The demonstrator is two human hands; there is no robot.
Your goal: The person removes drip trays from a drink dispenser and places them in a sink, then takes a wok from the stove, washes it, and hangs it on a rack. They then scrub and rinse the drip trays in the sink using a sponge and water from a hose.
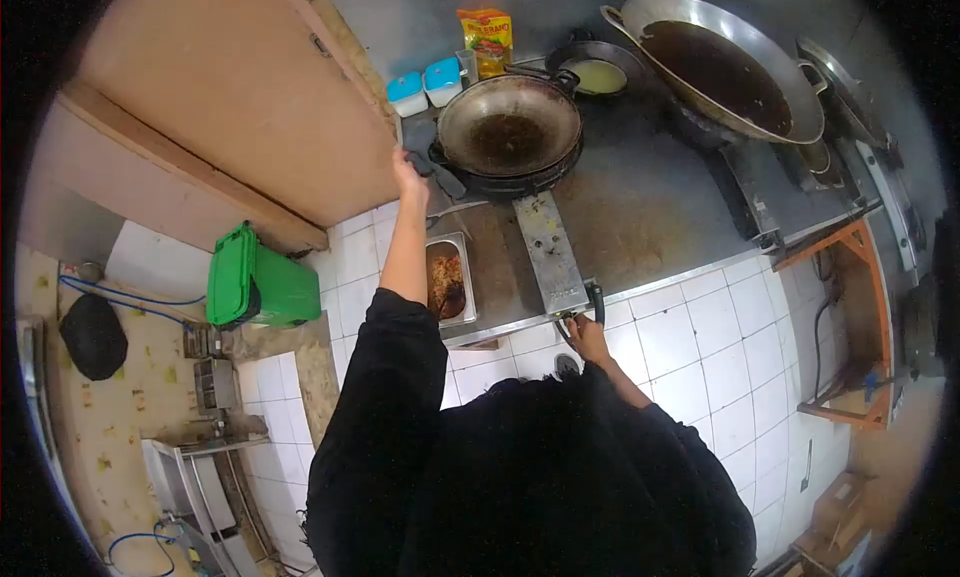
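Note:
My left hand (411,175) is closed around a dark cloth (447,182) at the left side of a wok (510,125). The wok rests on a burner and has a dark patch in its bottom. At the counter's front edge my right hand (588,339) has its fingers at the front end of the metal stove box (551,257), below the wok. What those fingers grip, if anything, is too small to make out. A steel tray (462,277) with reddish-brown food lies between my arms.
A large wok of dark liquid (715,67) stands at the back right, beside a small pan (600,75). Blue-lidded boxes (442,77) and a yellow packet (487,42) are behind the wok. A green bin (262,282) stands on the left.

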